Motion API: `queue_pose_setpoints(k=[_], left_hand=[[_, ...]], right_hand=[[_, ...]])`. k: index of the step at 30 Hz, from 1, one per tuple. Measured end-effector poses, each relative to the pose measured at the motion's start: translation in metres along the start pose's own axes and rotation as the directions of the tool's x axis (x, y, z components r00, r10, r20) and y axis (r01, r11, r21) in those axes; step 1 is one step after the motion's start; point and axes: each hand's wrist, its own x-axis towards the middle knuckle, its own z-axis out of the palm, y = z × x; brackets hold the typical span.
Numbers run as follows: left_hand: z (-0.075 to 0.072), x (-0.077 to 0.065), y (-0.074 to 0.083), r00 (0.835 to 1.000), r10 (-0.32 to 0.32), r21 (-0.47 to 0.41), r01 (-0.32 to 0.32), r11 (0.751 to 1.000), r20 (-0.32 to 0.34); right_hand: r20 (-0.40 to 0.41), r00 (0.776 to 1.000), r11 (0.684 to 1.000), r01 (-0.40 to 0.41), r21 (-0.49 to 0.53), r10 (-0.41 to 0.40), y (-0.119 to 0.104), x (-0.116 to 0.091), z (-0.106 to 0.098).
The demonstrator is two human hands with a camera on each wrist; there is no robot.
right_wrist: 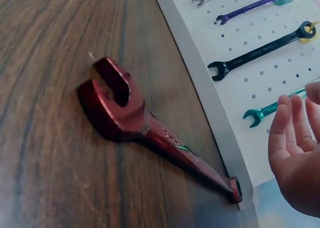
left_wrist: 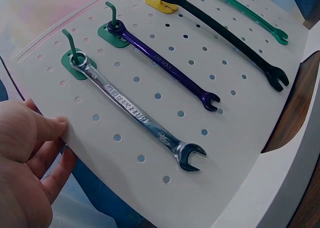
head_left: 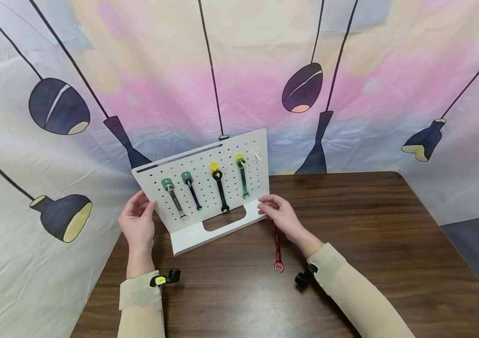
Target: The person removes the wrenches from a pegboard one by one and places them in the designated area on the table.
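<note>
And here we are with the board (head_left: 205, 188), standing skewed towards the left part of the table (head_left: 349, 211). Our left hand (head_left: 138, 220) pinches its left edge, thumb on the front face; our right hand (head_left: 281, 216) is at the right end of the base (head_left: 188, 240), fingers bent, and we can't tell whether it pinches or merely touches.

Danger spot number one, we'd say: the red wrench (head_left: 278, 249), lying just beside the base, near that right hand. Swing the board our way and the base could ride up on it, or shove it along. Number two: the silver wrench (left_wrist: 125, 108), purple wrench (left_wrist: 165, 65), black wrench (head_left: 221, 190) and green wrench (head_left: 244, 180) hang by their ring ends on slim hooks (left_wrist: 111, 12). Tip the panel forward, or lift one side faster than the other, and they could swing or slide off. Whether the base sits flat, we can't tell.

Now the line-up! The board's long axis runs left to right on a slant, left end nearer us, right end farther off; its face looks towards us and a touch rightward. The red wrench lies roughly fore and aft, open end towards us, ring end by the base.
</note>
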Motion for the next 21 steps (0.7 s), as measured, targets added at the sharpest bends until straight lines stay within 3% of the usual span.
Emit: queue_pose_setpoints(k=[21], left_hand=[[0.0, 0.001, 0.001, 1.0, 0.0, 0.022, 0.0, 1.0, 0.01]], right_hand=[[-0.054, 0.998, 0.998, 0.022, 0.064, -0.019, 0.002, 0.017, 0.009]])
